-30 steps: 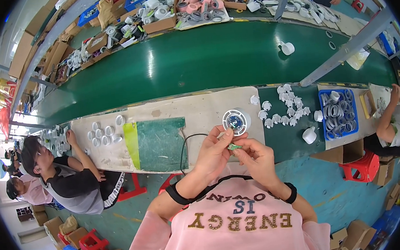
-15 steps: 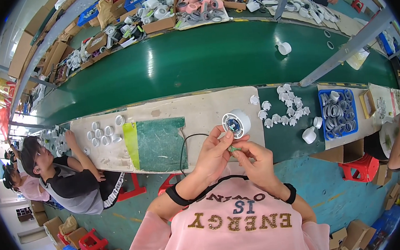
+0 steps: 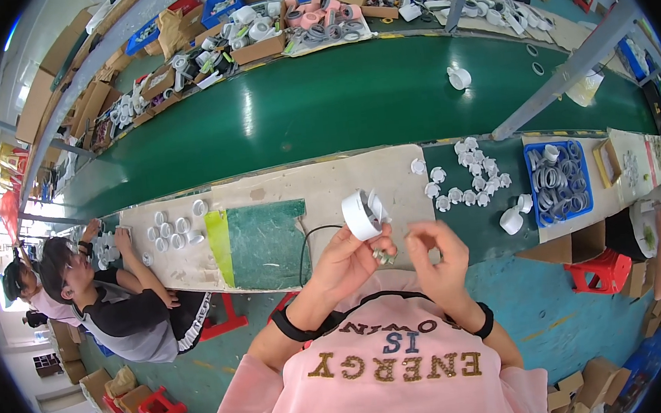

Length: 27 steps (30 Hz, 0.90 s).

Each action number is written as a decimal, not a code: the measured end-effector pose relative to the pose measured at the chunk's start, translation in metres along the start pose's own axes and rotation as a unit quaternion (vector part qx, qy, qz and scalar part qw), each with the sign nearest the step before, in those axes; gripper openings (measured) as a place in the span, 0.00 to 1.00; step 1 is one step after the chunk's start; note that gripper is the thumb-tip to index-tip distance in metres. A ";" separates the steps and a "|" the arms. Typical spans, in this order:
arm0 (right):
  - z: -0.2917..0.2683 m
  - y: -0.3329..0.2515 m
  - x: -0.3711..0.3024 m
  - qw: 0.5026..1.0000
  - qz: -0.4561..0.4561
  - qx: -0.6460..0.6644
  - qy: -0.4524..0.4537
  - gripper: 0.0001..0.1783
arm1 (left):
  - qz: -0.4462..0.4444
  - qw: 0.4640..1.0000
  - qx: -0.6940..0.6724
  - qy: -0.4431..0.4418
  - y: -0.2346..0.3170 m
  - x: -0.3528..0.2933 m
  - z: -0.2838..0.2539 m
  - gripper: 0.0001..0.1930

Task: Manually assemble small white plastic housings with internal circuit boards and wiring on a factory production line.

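Observation:
My left hand [image 3: 348, 261] grips a white round housing [image 3: 361, 215], a short ring-like shell tilted on its side above the bench. A thin white piece [image 3: 378, 205] sticks out from its open side. Small pale-green bits [image 3: 382, 257] show at the lower fingers of that hand; their kind is too small to tell. Just right of the housing and apart from it, my right hand [image 3: 441, 264] has its fingers curled in toward the thumb. Whatever those fingertips hold, if anything, cannot be made out. A green mat [image 3: 269, 242] lies on the bench to the left.
White rings [image 3: 180, 224] stand at left by a seated co-worker [image 3: 132, 300]. Several white flower-shaped parts [image 3: 471, 197] lie at right, before a blue crate [image 3: 530, 183] of grey rings. Beyond runs a green conveyor [image 3: 322, 98] carrying a white cup-like part [image 3: 458, 77]. A grey post [image 3: 568, 71] slants at right.
The housing has turned from showing its round face with dark centre to showing its side. My right hand has drawn away to the right from my left. The cup-like part on the conveyor has shifted slightly left.

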State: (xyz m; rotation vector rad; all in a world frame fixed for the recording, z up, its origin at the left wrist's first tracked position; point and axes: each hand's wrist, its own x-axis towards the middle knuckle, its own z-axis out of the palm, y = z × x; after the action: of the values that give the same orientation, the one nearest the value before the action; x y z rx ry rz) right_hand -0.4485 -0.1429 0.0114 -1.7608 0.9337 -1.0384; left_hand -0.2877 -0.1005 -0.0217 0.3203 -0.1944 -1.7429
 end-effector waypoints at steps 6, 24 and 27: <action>-0.005 -0.007 0.021 0.985 0.040 0.166 -0.028 0.15 | -0.060 0.998 0.004 -0.005 -0.001 -0.004 0.008 0.21; -0.032 -0.018 0.015 0.976 0.015 0.055 -0.212 0.07 | -0.082 0.993 0.084 -0.008 0.004 -0.013 0.043 0.28; -0.029 -0.020 0.016 0.973 -0.014 0.119 -0.196 0.08 | -0.056 0.987 0.149 0.005 0.004 -0.013 0.049 0.26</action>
State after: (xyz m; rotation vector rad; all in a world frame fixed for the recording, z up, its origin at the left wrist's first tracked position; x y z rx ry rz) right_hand -0.4658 -0.1592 0.0421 -1.6953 0.5153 -0.7446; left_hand -0.2972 -0.0909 0.0276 0.5667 -0.4384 -1.8237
